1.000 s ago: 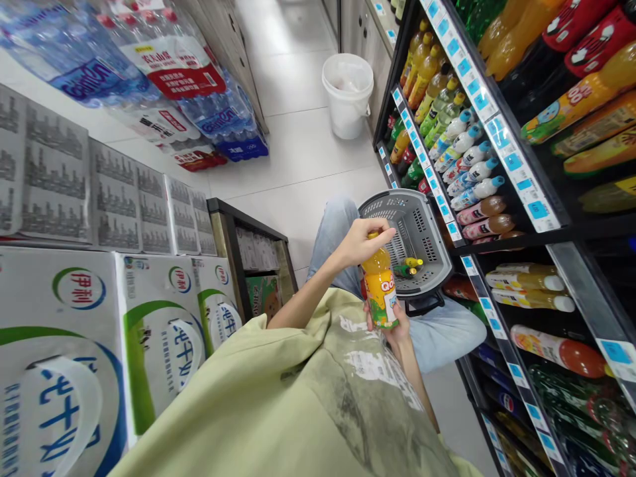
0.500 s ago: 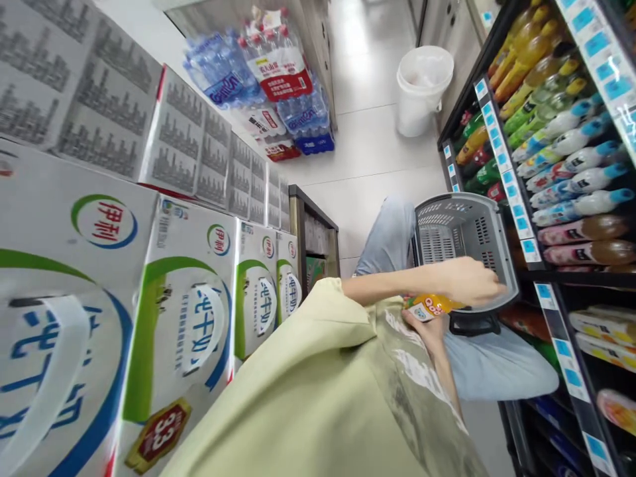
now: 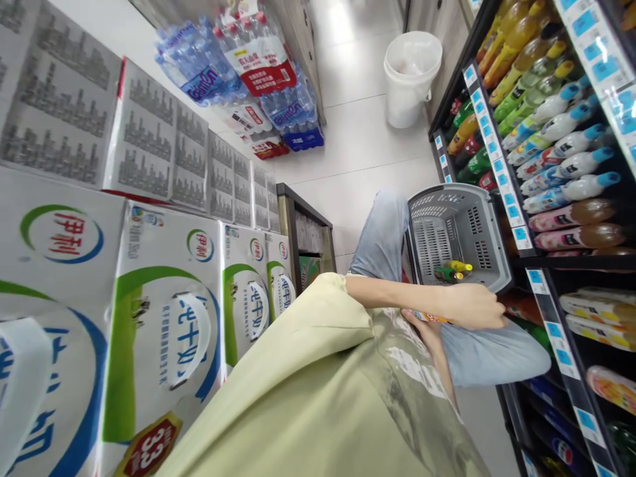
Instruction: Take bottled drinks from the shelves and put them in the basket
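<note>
My left forearm reaches across my body, and my left hand (image 3: pixel 483 307) is closed in a fist beside the basket's near rim. Whatever the fist may hold is hidden. Under that forearm, my right hand (image 3: pixel 422 323) grips an orange juice bottle (image 3: pixel 431 318) close to my shirt. Most of the bottle is covered, with only a strip of its label showing. Just beyond my arms stands a grey plastic shopping basket (image 3: pixel 431 228) between my knees. Green bottles with yellow caps (image 3: pixel 454 270) lie in it.
Shelves of drink bottles (image 3: pixel 571 192) with a price-tag rail (image 3: pixel 497 149) rise close on the right. Milk cartons (image 3: pixel 163 318) are stacked along the left. Ahead are shrink-wrapped water packs (image 3: pixel 258 59), a white bucket (image 3: pixel 410 93) and a low dark-framed shelf (image 3: pixel 305 215).
My left forearm and fist have come lower, off the basket, baring the green bottles inside. The orange juice bottle is now mostly covered by my forearm. The whole view has shifted slightly.
</note>
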The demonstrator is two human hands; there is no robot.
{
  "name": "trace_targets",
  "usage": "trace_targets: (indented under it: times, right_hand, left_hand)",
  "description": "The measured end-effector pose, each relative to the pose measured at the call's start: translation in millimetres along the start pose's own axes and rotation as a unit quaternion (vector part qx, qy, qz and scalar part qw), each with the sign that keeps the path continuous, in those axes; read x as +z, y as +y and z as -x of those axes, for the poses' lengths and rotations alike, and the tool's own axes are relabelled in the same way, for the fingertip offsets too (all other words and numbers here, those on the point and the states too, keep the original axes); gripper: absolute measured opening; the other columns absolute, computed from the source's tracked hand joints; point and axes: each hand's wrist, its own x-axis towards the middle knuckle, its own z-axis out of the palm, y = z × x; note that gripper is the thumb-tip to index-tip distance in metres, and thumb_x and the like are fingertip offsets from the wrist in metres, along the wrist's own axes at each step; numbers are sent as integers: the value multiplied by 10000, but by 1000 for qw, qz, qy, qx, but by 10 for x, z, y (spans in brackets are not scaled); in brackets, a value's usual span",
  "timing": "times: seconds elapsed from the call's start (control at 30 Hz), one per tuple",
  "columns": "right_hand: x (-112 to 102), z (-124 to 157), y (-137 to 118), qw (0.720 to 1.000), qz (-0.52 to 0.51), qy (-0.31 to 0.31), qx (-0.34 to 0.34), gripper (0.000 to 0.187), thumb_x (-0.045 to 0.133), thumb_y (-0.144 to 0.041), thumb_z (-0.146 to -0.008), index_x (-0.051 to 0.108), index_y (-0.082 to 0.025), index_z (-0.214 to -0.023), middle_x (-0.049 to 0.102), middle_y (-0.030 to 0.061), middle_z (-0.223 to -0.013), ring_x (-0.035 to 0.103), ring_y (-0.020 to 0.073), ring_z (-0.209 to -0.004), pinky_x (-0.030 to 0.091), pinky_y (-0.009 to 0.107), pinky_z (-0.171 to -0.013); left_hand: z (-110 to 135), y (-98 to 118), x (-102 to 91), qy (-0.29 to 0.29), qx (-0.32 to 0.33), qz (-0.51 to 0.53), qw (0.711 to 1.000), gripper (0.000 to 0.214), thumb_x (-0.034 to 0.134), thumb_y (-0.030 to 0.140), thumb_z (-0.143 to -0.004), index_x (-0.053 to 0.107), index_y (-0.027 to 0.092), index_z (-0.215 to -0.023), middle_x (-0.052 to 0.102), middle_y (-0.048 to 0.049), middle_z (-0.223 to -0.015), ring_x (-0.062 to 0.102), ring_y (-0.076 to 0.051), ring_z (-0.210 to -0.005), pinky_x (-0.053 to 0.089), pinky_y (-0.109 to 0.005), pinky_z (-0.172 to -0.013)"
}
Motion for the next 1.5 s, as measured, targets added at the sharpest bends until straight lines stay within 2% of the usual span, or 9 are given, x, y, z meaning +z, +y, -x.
trace_targets:
  times: [0.13,0.27,0.5,0.63,0.8,0.9,1.03,1.33,1.5]
  right_hand:
    - [209,-114,-29,997,-31,73,8,490,985,-353,-602,799,-194,-1026,849,85,-1074,777,331,-1051,621,492,-1025]
    - [151,-248,5,994,-52,97,-15,574,989,-333,-579,718,-181,-1062,834,46,-1078,739,225,-975,600,344,-931]
    - [-126,-206,197,996,-7,6,-83,690,941,-378,-705,671,-191,-1312,799,38,-1248,729,203,-1118,578,343,-1018]
    - [-826,-123,136,969,182,67,-156,380,747,-454,-918,766,-230,-1225,798,85,-1266,739,244,-1180,569,451,-1097]
    - [-2126,80,300,836,408,302,-206,304,653,-440,-929,802,-206,-1053,814,170,-1154,722,321,-1205,506,577,-1177]
    - [-2456,101,512,810,423,324,-245,310,529,-389,-977,788,-221,-1007,836,119,-1118,743,272,-1196,444,567,-1242]
    - [-2413,13,671,788,379,394,-283,342,451,-322,-956,782,-234,-953,849,99,-1058,769,255,-1154,460,542,-1213]
    - [-2432,-50,850,816,321,382,-291,343,484,-267,-906,817,-244,-986,851,88,-1075,778,261,-1162,470,532,-1196]
    - [-2425,-78,850,755,351,372,-409,381,498,-152,-919,776,-231,-1166,846,63,-1155,779,245,-1183,532,512,-1130]
  left_hand:
    - [237,-108,-210,-21,-44,23,999,186,587,175,-1038,754,174,-1119,726,-111,-1022,719,-183,-769,516,-316,-629]
    - [595,-347,-403,-56,-71,83,992,128,607,205,-1049,714,160,-1101,691,-113,-1114,713,-220,-985,564,-320,-855]
    - [944,-445,-318,-33,-164,284,944,206,518,287,-1097,701,199,-1064,641,-80,-1147,672,-178,-931,569,-316,-934]
    - [911,-475,-234,-17,-173,273,946,242,501,331,-1109,692,198,-1045,629,-77,-1130,675,-189,-978,572,-329,-959]
    - [736,-616,-38,-19,-187,224,956,193,539,299,-1092,693,204,-1025,638,-80,-1167,667,-191,-1051,548,-321,-1008]
    - [601,-757,222,-31,-210,204,956,109,605,223,-1039,707,204,-1007,645,-77,-1171,671,-187,-1057,539,-306,-998]
    - [406,-1027,746,-63,-283,173,941,58,707,138,-923,718,190,-946,661,-72,-1123,680,-175,-946,546,-281,-923]
    - [82,-1552,2084,-236,-414,130,870,126,739,154,-856,756,134,-979,755,-112,-1110,672,-193,-1008,527,-287,-982]
    - [33,-1594,2690,-309,-426,110,843,208,764,220,-844,779,125,-1029,777,-153,-1082,727,-245,-1019,544,-291,-927]
